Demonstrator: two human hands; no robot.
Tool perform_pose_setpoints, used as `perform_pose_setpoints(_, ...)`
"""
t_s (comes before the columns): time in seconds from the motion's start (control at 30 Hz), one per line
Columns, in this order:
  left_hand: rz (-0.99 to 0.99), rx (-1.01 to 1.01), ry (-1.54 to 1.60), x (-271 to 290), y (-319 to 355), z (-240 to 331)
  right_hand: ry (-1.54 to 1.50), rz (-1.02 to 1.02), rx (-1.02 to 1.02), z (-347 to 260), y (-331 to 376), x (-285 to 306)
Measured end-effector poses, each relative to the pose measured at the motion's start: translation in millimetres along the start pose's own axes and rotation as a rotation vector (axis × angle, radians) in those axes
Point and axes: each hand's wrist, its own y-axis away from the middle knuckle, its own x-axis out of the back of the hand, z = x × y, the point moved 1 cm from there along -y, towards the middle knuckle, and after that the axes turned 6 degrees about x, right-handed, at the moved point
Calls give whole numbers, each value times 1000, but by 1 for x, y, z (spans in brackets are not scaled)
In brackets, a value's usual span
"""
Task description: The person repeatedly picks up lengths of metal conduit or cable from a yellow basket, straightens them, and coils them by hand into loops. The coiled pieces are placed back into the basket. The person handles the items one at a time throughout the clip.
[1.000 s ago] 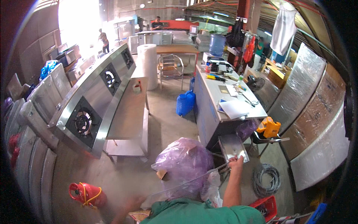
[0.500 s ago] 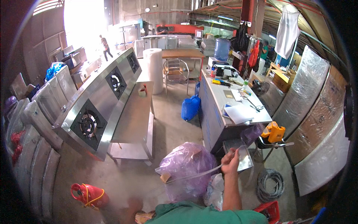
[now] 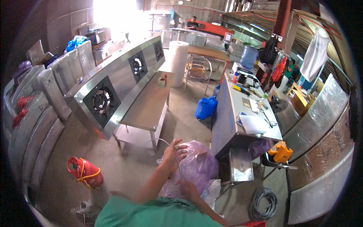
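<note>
As a pale strip (image 3: 179, 169) rises from the right grip (image 3: 187, 188) holding it, long axis curving leftward, left grip (image 3: 174, 154) loosely spread

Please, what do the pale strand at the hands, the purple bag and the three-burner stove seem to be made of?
Strand: perhaps flexible plastic; it bends smoothly, but is too thin to be sure.
Bag: probably thin, glossy plastic film; translucent and wrinkled.
Stove: probably satin stainless steel, from its grey surface and soft reflections.
</note>
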Motion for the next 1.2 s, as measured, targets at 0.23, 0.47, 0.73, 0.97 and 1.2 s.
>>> perform_pose_setpoints(0.23,219,-233,335,36,-36,24,-10,38,-54,-2,30,6)
perform_pose_setpoints(0.47,269,-322,364,99,-47,99,205,-49,-60,17,71,30)
perform_pose_setpoints(0.73,201,-604,53,64,-13,130,36,-45,-249,17,111,57)
perform_pose_setpoints(0.97,111,-514,203,1,8,68,139,-20,-153,29,111,69)
perform_pose_setpoints(1.2,-70,-340,-63,-21,39,17,118,97,-17,14,74,52)
